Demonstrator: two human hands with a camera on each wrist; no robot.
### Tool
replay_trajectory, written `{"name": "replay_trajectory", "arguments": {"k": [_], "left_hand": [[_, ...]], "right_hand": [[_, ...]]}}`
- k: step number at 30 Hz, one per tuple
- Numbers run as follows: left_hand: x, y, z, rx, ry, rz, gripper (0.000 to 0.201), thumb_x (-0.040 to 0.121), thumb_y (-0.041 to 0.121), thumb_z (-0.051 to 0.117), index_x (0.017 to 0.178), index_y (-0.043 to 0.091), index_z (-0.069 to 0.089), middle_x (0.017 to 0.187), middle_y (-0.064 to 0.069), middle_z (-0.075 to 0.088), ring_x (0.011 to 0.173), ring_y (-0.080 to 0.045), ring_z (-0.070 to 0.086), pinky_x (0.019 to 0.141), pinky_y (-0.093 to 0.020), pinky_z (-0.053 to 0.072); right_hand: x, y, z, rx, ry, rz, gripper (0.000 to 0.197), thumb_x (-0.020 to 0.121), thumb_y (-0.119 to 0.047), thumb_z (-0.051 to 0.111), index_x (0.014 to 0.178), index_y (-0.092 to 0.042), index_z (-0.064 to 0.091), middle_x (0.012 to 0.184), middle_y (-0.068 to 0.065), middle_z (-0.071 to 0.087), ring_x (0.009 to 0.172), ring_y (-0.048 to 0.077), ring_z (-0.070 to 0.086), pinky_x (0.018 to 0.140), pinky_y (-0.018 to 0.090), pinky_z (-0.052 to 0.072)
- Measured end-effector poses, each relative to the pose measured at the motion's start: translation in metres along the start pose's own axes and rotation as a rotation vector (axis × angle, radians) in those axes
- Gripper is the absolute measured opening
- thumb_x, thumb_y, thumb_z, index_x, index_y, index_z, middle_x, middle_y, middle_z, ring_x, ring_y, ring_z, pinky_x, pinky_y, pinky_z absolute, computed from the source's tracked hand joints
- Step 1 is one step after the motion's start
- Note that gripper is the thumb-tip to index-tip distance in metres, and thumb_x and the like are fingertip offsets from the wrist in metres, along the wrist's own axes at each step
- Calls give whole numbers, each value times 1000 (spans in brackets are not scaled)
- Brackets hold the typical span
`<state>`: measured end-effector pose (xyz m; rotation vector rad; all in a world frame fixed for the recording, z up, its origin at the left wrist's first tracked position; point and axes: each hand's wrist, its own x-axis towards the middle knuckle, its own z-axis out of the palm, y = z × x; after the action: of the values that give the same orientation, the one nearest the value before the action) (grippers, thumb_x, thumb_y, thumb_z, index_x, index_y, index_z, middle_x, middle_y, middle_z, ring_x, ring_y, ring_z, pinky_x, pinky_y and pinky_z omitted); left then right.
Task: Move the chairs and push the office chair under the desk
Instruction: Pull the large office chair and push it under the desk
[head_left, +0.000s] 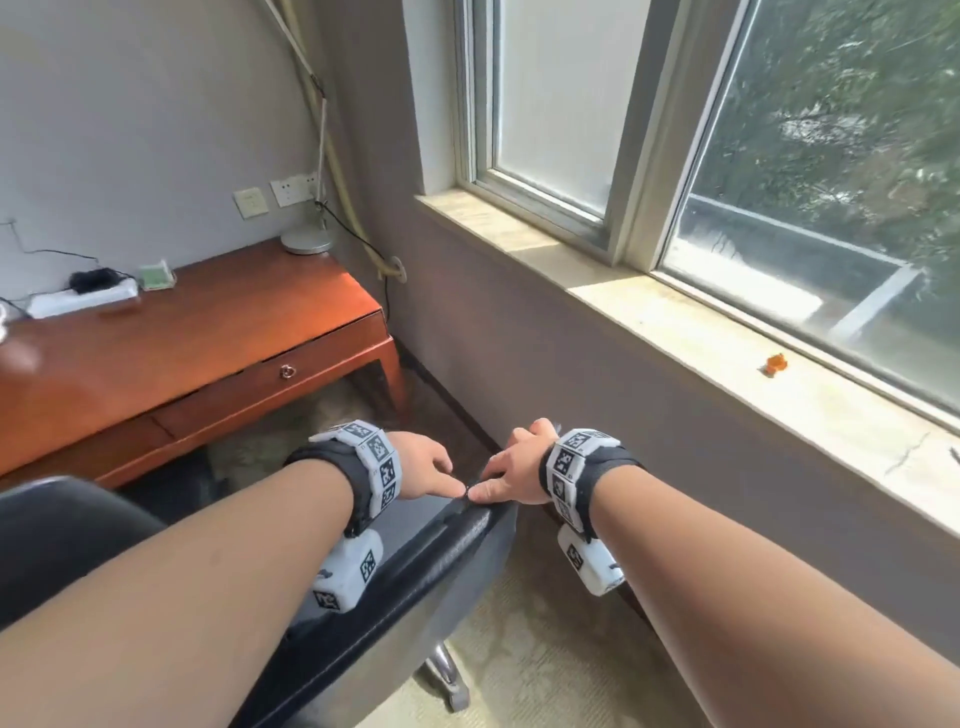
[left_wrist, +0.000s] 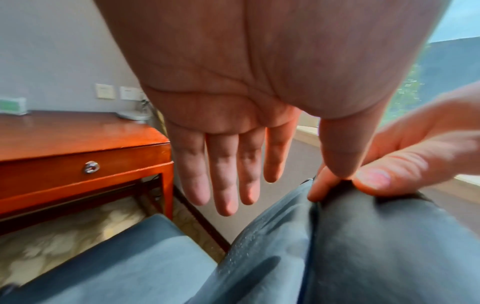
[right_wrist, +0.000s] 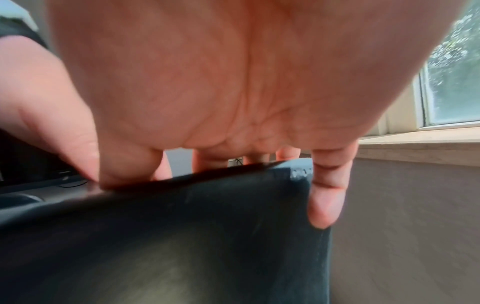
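Fingers (left_wrist: 223, 185) of the left hand (head_left: 426, 462) straight; right hand (head_left: 519, 467) grips office chair (head_left: 457, 551).

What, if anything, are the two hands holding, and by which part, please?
The right hand grips the office chair by its backrest's top edge, fingers draped over; the left hand is open, thumb touching there.

A black leather office chair (head_left: 457, 545) is seen with its backrest top nearest, turned toward the reddish wooden counter (head_left: 171, 358), just short of it.
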<state>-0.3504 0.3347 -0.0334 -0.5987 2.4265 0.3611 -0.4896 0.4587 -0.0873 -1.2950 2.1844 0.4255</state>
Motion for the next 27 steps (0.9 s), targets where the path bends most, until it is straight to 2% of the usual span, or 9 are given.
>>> {"name": "replay_trajectory", "arguments": {"k": [4, 8, 11, 15, 17, 19, 20, 23, 27], "left_hand": [[-5, -7, -4, -36, -34, -93, 57, 100, 57, 58, 145, 21, 58, 133, 0, 68, 119, -19, 64, 96, -23, 39], [1, -27, -10, -96, 10, -167, 59, 97, 62, 59, 142, 24, 60, 108, 8, 65, 94, -14, 63, 101, -28, 45], [5, -40, -14, -116, 33, -185, 61, 96, 63, 59, 143, 25, 60, 121, 6, 67, 93, -13, 58, 105, -32, 45], [3, -54, -6, -170, 82, -241, 60, 96, 63, 58, 143, 26, 59, 130, 4, 66, 108, -16, 64, 105, -34, 46], [-5, -56, 4, -198, 54, -271, 58, 97, 63, 58, 141, 25, 61, 129, 5, 67, 101, -15, 65, 104, -34, 47], [-16, -58, 17, -204, 10, -323, 56, 96, 63, 57, 136, 25, 65, 118, 4, 72, 89, -13, 64, 100, -34, 50], [-22, -59, 21, -209, 8, -355, 55, 96, 64, 56, 133, 24, 66, 115, 2, 74, 89, -14, 65, 99, -35, 51], [-45, -57, 39, -258, 68, -459, 55, 98, 66, 52, 132, 24, 66, 128, 1, 70, 114, -18, 65, 102, -35, 47], [-77, -28, 90, -411, 18, -626, 65, 102, 69, 39, 142, 23, 62, 145, 1, 60, 133, -23, 55, 107, -33, 38]], "right_hand": [[12, 12, -16, -2, 22, -62, 72, 92, -88, 29, 136, -45, 65, 117, -2, 55, 126, 33, 37, 112, 51, 38], [25, 18, -29, -20, 19, -43, 65, 90, -84, 34, 124, -42, 70, 121, -6, 68, 116, 30, 42, 104, 51, 42], [32, 20, -33, -48, -30, -65, 65, 89, -82, 37, 124, -37, 70, 119, -4, 70, 115, 30, 56, 103, 47, 47], [54, 20, -28, -36, -64, -75, 77, 82, -86, 37, 126, -32, 70, 124, -1, 70, 116, 29, 66, 104, 47, 51], [62, 20, -23, -47, -61, -80, 76, 88, -82, 37, 131, -28, 69, 130, 1, 69, 121, 30, 64, 105, 46, 50], [62, 20, -23, -55, -63, -102, 74, 94, -78, 37, 134, -23, 67, 134, 4, 67, 124, 31, 63, 105, 45, 48], [63, 19, -25, -63, -64, -118, 75, 96, -77, 37, 135, -21, 66, 136, 5, 67, 125, 31, 62, 106, 44, 48], [67, 20, -29, -77, -45, -168, 73, 100, -72, 37, 137, -16, 65, 137, 9, 66, 126, 32, 62, 105, 41, 47], [68, 21, -27, -136, 54, -243, 63, 100, -65, 42, 125, -16, 71, 126, 9, 71, 116, 32, 66, 97, 37, 50]]}}
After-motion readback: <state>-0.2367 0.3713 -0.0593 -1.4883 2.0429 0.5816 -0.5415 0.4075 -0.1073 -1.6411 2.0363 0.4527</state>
